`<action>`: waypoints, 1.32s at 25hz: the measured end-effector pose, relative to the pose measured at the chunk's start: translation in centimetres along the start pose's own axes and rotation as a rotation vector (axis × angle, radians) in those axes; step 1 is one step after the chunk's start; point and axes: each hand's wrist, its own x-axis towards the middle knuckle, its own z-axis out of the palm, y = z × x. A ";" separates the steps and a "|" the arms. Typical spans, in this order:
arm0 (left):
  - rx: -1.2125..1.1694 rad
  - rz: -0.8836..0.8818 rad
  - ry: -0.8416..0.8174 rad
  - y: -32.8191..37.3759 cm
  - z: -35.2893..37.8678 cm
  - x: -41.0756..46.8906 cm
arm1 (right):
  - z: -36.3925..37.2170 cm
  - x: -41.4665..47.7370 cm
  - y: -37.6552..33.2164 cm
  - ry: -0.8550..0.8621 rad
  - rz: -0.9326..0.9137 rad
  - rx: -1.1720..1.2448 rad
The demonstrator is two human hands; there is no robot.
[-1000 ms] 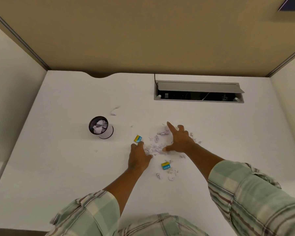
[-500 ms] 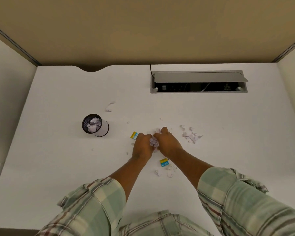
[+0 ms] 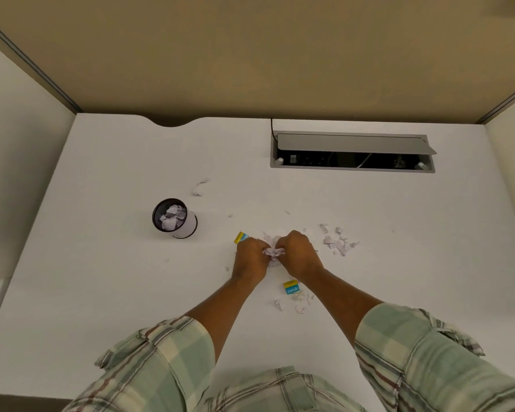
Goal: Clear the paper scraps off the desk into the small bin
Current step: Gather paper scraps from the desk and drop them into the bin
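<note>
My left hand (image 3: 250, 260) and my right hand (image 3: 299, 257) are pressed together mid-desk, both closed around a bunch of white paper scraps (image 3: 272, 251) that shows between them. A small black mesh bin (image 3: 174, 218), with crumpled paper inside, stands to the left of my hands, apart from them. More loose scraps (image 3: 338, 243) lie to the right of my right hand. A few others (image 3: 301, 303) lie near my right forearm, and one scrap (image 3: 199, 188) lies beyond the bin.
Two small yellow-and-blue packets lie on the white desk (image 3: 101, 278): one (image 3: 241, 237) by my left knuckles, one (image 3: 291, 287) under my right wrist. An open grey cable hatch (image 3: 353, 153) sits at the back right. Partition walls enclose the desk.
My hands were spread apart on the scrap pile one second ago; they have swept together and closed on a bunch of scraps. The bunch now sits gripped between both fists.
</note>
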 end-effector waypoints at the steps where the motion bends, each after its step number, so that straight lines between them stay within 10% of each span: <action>1: -0.015 0.023 0.025 -0.1 -0.5 -0.3 | -0.2 -0.2 -0.3 0.017 0.001 0.027; 20: -0.336 -0.072 0.463 -6.6 -17.1 -3.8 | -3.3 -0.1 -17.5 0.214 -0.140 0.530; 33: -0.408 -0.202 0.538 -12.0 -22.3 -1.1 | 1.9 6.3 -26.3 0.027 -0.259 -0.158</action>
